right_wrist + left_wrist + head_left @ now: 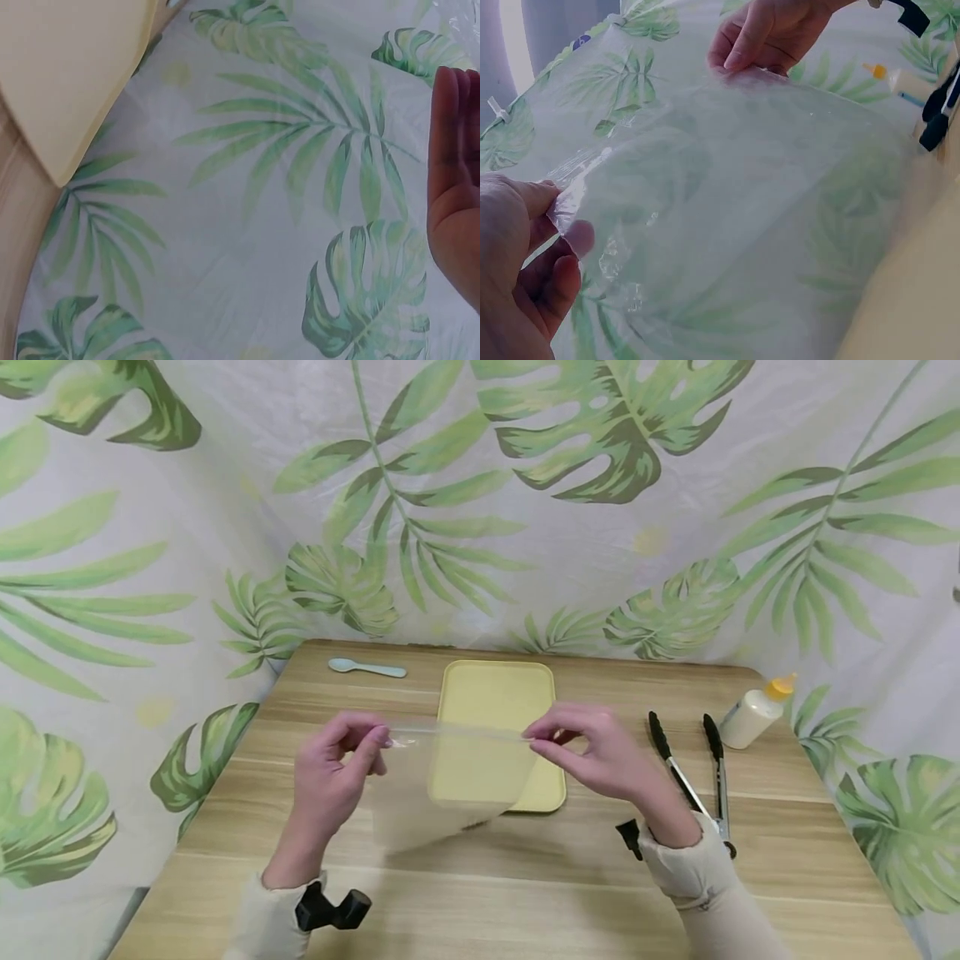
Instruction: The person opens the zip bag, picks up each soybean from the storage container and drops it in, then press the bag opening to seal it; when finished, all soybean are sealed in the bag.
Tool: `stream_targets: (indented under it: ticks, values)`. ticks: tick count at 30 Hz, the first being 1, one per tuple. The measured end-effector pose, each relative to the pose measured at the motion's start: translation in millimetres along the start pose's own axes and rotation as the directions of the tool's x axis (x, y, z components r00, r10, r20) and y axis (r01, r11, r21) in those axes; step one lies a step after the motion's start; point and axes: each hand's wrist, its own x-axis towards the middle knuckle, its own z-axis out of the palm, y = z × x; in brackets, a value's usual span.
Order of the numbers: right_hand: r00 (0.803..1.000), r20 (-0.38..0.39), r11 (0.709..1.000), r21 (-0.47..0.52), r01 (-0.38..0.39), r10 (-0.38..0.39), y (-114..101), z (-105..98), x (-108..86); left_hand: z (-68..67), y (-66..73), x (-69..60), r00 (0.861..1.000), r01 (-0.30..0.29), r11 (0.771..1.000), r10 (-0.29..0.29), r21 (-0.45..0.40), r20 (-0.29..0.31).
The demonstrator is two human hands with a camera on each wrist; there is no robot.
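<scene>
A clear plastic zip bag (405,797) hangs over the table, stretched between the two hands, in front of and partly over the yellow tray (498,685). My left hand (330,772) pinches its upper left corner between thumb and fingers. At the upper right corner, my right hand (596,747) pinches the same edge. In the left wrist view the bag (720,172) spreads wide and see-through, with the left hand (514,247) at one end and the right hand (769,37) at the other. Only part of the right hand (454,180) shows at the right wrist view's edge.
A pale blue spoon (367,667) lies at the back left of the wooden table (247,827). To the right lie black-tipped metal tongs (722,785), spread apart, partly behind the right forearm. A white bottle with an orange cap (750,718) is near the right edge. Leaf-print cloth (465,543) hangs behind.
</scene>
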Motion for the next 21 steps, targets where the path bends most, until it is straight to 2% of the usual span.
stream_targets:
  ticks: [6, 8, 10, 14, 17, 21]
  values:
    - [0.997, 0.067, 0.999, 0.040, -0.026, 0.023, -2.7, 21.6, 23.9, -33.4, 0.1, 1.2, 1.000, -0.017, 0.999, 0.017, 0.040, -0.013]
    - [0.995, 0.099, 0.997, 0.075, -0.033, 0.026, -3.0, 30.1, 32.1, -45.8, 0.7, 1.9, 1.000, -0.004, 1.000, 0.004, 0.009, -0.017]
    - [0.992, 0.124, 0.992, 0.121, -0.038, 0.023, -3.9, 38.4, 40.5, -58.8, 2.4, 2.6, 0.999, 0.029, 0.999, -0.029, 0.012, -0.016]
    - [0.986, 0.164, 0.979, 0.201, -0.043, 0.009, -5.8, 53.0, 57.3, -84.6, 4.9, 5.6, 0.995, 0.097, 0.992, -0.099, 0.085, 0.013]
    - [0.984, 0.178, 0.977, 0.205, -0.052, 0.014, -3.9, 63.2, 70.6, -100.8, 3.7, 11.3, 0.986, 0.158, 0.971, -0.166, 0.178, 0.031]
    - [0.982, 0.179, 0.985, 0.155, -0.082, 0.053, 6.0, 78.2, 88.7, -116.0, -9.1, 21.1, 0.960, 0.254, 0.932, -0.275, 0.257, 0.046]
